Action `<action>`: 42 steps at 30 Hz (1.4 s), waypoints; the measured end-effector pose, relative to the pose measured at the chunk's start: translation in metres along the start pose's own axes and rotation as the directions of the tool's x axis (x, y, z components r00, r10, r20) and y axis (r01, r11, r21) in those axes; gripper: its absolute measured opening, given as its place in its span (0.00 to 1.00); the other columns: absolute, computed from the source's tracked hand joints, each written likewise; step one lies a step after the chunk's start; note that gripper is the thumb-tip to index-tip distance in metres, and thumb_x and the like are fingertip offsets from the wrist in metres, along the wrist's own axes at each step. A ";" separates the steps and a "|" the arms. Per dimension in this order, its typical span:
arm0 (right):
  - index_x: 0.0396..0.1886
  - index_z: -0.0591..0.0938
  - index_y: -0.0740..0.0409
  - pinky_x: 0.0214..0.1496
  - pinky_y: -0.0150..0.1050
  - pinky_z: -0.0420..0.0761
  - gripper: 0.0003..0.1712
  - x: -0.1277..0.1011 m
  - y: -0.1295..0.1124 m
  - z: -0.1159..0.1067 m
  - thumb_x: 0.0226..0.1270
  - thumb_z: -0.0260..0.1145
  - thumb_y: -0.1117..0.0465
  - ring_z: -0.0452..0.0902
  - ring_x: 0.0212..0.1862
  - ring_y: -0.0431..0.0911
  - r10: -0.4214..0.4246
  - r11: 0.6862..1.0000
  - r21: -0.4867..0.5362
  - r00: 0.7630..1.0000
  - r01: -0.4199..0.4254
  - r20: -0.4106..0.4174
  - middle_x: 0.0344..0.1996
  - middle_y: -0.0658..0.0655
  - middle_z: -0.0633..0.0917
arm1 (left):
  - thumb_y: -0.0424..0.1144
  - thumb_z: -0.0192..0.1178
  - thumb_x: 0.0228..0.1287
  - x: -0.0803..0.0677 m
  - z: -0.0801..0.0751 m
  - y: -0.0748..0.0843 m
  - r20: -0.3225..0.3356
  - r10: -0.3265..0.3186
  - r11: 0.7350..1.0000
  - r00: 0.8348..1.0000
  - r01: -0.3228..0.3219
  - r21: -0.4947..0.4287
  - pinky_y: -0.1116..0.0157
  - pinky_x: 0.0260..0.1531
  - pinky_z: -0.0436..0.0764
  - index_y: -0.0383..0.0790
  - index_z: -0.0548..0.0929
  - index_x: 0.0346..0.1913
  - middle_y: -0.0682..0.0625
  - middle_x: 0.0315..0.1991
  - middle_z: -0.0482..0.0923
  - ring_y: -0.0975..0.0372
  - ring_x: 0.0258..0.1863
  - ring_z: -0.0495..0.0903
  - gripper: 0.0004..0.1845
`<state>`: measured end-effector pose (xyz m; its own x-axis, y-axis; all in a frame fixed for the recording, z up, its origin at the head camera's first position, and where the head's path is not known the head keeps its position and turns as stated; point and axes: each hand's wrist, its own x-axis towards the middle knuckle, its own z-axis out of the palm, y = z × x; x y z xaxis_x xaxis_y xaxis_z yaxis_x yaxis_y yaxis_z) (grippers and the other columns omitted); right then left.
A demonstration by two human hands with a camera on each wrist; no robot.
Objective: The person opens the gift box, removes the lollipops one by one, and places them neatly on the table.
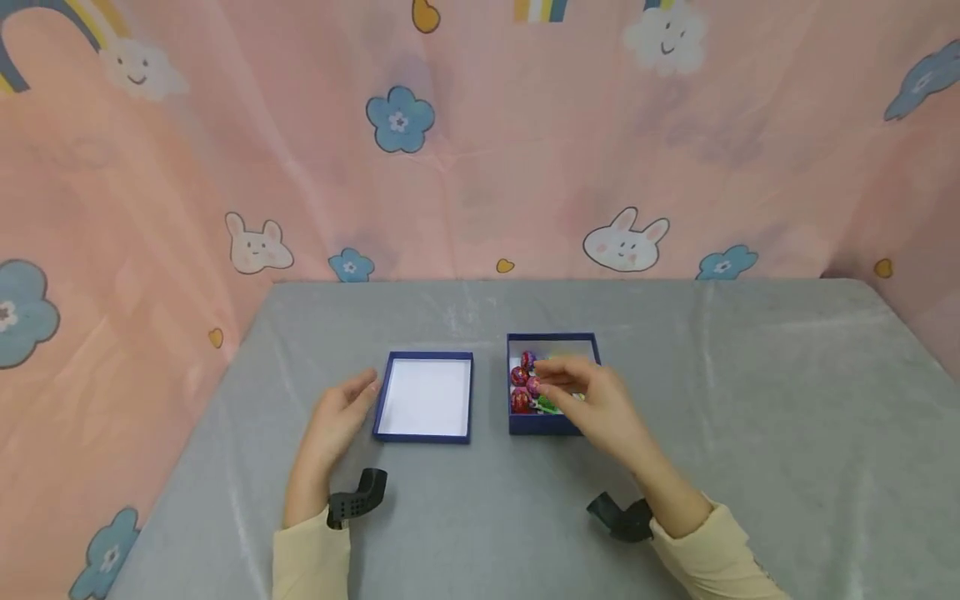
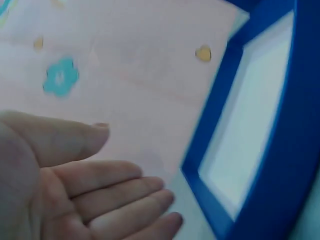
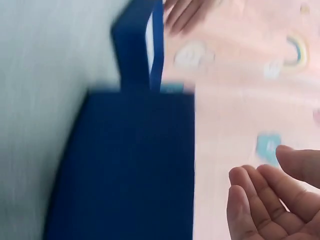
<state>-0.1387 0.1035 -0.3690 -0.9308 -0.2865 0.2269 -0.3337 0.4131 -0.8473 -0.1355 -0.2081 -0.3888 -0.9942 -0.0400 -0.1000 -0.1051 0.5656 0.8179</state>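
Two blue boxes sit side by side on the grey table (image 1: 750,417). The empty box (image 1: 426,397) is to the left of the candy box (image 1: 551,427), which holds red and green wrapped candies (image 1: 522,382). Left hand (image 1: 339,417) — fingers straight and relaxed, fingertips at the empty box's left wall, holding nothing. Right hand (image 1: 600,406) hovers over the candy box — fingers loosely spread, nothing visibly gripped.

This looks like a makeshift recording corner, not a lived-in room: a pink cartoon-printed fabric backdrop (image 1: 480,142) with rabbits, clouds, rainbows and blue flowers hangs on three sides around a tabletop under a grey, slightly shiny, wrinkled cloth (image 1: 750,433).
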 end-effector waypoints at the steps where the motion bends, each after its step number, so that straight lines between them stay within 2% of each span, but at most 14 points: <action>1: 0.47 0.82 0.67 0.40 0.38 0.82 0.13 0.002 0.004 -0.007 0.63 0.64 0.68 0.82 0.39 0.49 0.006 1.000 -0.012 1.000 -0.006 -0.010 0.41 0.62 0.85 | 0.39 0.48 0.72 0.000 0.003 0.005 -0.034 0.039 0.999 0.999 -0.037 0.037 0.52 0.61 0.66 0.26 0.70 0.63 0.36 0.61 0.69 0.47 0.62 0.68 0.23; 3: 0.47 0.81 0.69 0.39 0.39 0.82 0.13 0.006 0.012 -0.020 0.63 0.64 0.69 0.82 0.39 0.51 0.023 0.999 -0.034 1.000 -0.024 -0.020 0.41 0.64 0.84 | 0.38 0.50 0.71 -0.002 0.014 0.017 -0.081 0.130 0.988 0.988 -0.123 0.091 0.51 0.58 0.70 0.28 0.72 0.62 0.36 0.59 0.72 0.46 0.58 0.73 0.22; 6: 0.47 0.81 0.72 0.40 0.42 0.82 0.13 0.012 0.024 -0.034 0.63 0.63 0.70 0.82 0.39 0.54 0.045 0.996 -0.072 0.999 -0.046 -0.018 0.41 0.67 0.84 | 0.37 0.52 0.70 -0.003 0.041 0.039 -0.097 0.282 0.953 0.955 -0.267 0.142 0.51 0.55 0.73 0.28 0.72 0.62 0.37 0.59 0.72 0.46 0.55 0.76 0.22; 8: 0.46 0.81 0.72 0.40 0.44 0.82 0.12 0.014 0.030 -0.038 0.63 0.63 0.71 0.83 0.39 0.54 0.053 0.991 -0.126 0.998 -0.055 -0.015 0.40 0.67 0.84 | 0.38 0.51 0.71 -0.003 0.062 0.051 -0.053 0.364 0.917 0.930 -0.348 0.196 0.52 0.58 0.71 0.28 0.69 0.64 0.38 0.62 0.69 0.47 0.58 0.73 0.23; 10: 0.44 0.82 0.72 0.39 0.46 0.82 0.11 0.016 0.035 -0.040 0.61 0.64 0.71 0.83 0.38 0.55 0.058 0.984 -0.170 0.998 -0.060 -0.013 0.39 0.67 0.84 | 0.39 0.50 0.72 -0.003 0.083 0.061 0.021 0.436 0.868 0.900 -0.427 0.254 0.53 0.61 0.67 0.27 0.67 0.65 0.38 0.65 0.65 0.49 0.63 0.68 0.25; 14: 0.40 0.83 0.71 0.36 0.45 0.82 0.10 0.017 0.042 -0.040 0.59 0.66 0.72 0.83 0.35 0.53 0.062 0.974 -0.219 0.998 -0.064 -0.016 0.35 0.63 0.85 | 0.41 0.47 0.73 0.002 0.114 0.069 0.166 0.496 0.766 0.853 -0.519 0.379 0.54 0.62 0.66 0.28 0.62 0.68 0.39 0.68 0.60 0.53 0.67 0.61 0.27; 17: 0.39 0.84 0.68 0.35 0.44 0.83 0.09 0.016 0.045 -0.036 0.58 0.67 0.71 0.83 0.35 0.51 0.061 0.971 -0.232 0.998 -0.059 -0.001 0.33 0.60 0.86 | 0.41 0.47 0.73 0.003 0.125 0.063 0.195 0.488 0.734 0.851 -0.521 0.436 0.56 0.62 0.66 0.28 0.60 0.69 0.39 0.70 0.58 0.54 0.69 0.59 0.28; 20: 0.38 0.85 0.67 0.35 0.42 0.82 0.08 0.017 0.046 -0.035 0.58 0.67 0.71 0.83 0.35 0.50 0.061 0.971 -0.231 0.998 -0.058 0.006 0.33 0.59 0.86 | 0.42 0.48 0.72 0.002 0.127 0.058 0.176 0.487 0.725 0.855 -0.509 0.464 0.56 0.63 0.65 0.28 0.60 0.69 0.39 0.70 0.57 0.53 0.69 0.57 0.29; 27: 0.36 0.85 0.67 0.34 0.44 0.82 0.07 0.024 0.042 -0.043 0.57 0.67 0.72 0.83 0.34 0.50 0.070 0.966 -0.250 0.998 -0.067 0.005 0.32 0.60 0.86 | 0.44 0.46 0.73 0.008 0.129 0.057 0.193 0.502 0.701 0.843 -0.527 0.479 0.57 0.66 0.60 0.28 0.58 0.70 0.38 0.71 0.55 0.53 0.70 0.54 0.30; 32: 0.33 0.86 0.64 0.34 0.44 0.82 0.05 0.027 0.036 -0.037 0.56 0.69 0.71 0.83 0.32 0.48 0.035 0.947 -0.321 0.998 -0.019 0.044 0.30 0.57 0.86 | 0.44 0.46 0.73 0.007 0.128 0.057 0.197 0.499 0.695 0.844 -0.525 0.490 0.58 0.66 0.59 0.28 0.58 0.70 0.39 0.70 0.56 0.54 0.70 0.55 0.30; 36: 0.30 0.87 0.63 0.33 0.44 0.82 0.03 0.029 0.033 -0.031 0.56 0.68 0.70 0.82 0.30 0.47 0.038 0.928 -0.371 0.998 -0.016 0.051 0.28 0.56 0.86 | 0.44 0.46 0.73 0.006 0.128 0.058 0.194 0.503 0.696 0.842 -0.528 0.488 0.58 0.66 0.59 0.27 0.58 0.69 0.38 0.70 0.56 0.53 0.70 0.55 0.30; 42: 0.27 0.87 0.62 0.31 0.44 0.81 0.02 0.029 0.032 -0.022 0.56 0.70 0.67 0.82 0.28 0.48 0.060 0.873 -0.487 0.998 -0.039 0.027 0.24 0.56 0.86 | 0.44 0.46 0.73 0.009 0.130 0.056 0.185 0.515 0.687 0.837 -0.533 0.495 0.58 0.66 0.59 0.27 0.59 0.69 0.38 0.70 0.57 0.54 0.70 0.56 0.30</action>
<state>-0.1800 0.1274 -0.3783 -0.9447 -0.2846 0.1630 -0.3275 0.7925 -0.5145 -0.1475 -0.0697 -0.4173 -0.8816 0.4106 0.2329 0.4691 0.8172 0.3349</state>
